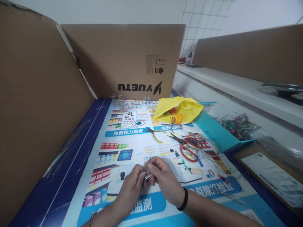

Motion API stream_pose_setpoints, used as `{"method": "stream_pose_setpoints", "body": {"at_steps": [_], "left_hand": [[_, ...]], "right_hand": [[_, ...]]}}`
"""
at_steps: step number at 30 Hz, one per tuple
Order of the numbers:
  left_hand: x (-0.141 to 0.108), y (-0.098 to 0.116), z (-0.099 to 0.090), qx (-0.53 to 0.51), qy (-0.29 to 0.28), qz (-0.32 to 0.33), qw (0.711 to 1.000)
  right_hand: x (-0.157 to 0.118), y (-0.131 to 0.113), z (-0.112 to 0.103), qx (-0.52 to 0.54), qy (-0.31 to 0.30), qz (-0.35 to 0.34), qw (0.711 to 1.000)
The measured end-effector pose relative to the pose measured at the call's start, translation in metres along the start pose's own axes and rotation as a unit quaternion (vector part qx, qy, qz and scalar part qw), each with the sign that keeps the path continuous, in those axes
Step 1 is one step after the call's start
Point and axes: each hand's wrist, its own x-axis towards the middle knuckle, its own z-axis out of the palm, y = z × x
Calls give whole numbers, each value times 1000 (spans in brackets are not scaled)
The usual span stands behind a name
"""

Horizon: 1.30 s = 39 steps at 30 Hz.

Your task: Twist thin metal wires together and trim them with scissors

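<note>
So the person is holding a thin silvery piece [148,177] right between both hands, low in the view and just over the printed poster sheet [142,151]. The left hand [133,183] is pinching in narrow on it with thumb and fingers, and the right hand [162,176] is curling around and gripping it too, also pretty narrow. The fingers are covering a lot of it, so exactly what it is can't be told. A black wristband [183,199] is sitting on the right wrist, and a bracelet [92,218] is circling the left one

Out past the hands, yellow-handled pliers [155,133] are lying on the sheet, with red-handled scissors [183,143] resting just to their right, near some loose wires. A green twisted bit [187,167] is lying closer in. Further back, a yellow pouch [165,106] is gaping open and showing red and orange thread [178,119], while a tangled wire clump [121,102] is sitting by the cardboard panel [106,60] with the upside-down YUETU print. Over on the right, a teal box [219,134] is holding a messy heap of wire bits [241,126], and on the far left a bunch of thin straight wires [65,149] is leaning by the other cardboard wall [35,94]
</note>
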Motion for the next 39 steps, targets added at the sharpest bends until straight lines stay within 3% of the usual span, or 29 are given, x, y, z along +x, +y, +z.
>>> {"method": "stream_pose_setpoints", "body": {"at_steps": [39], "left_hand": [[-1, -3, 0, -30, -11, -14, 999]], "right_hand": [[0, -2, 1, -33, 22, 13, 999]]}}
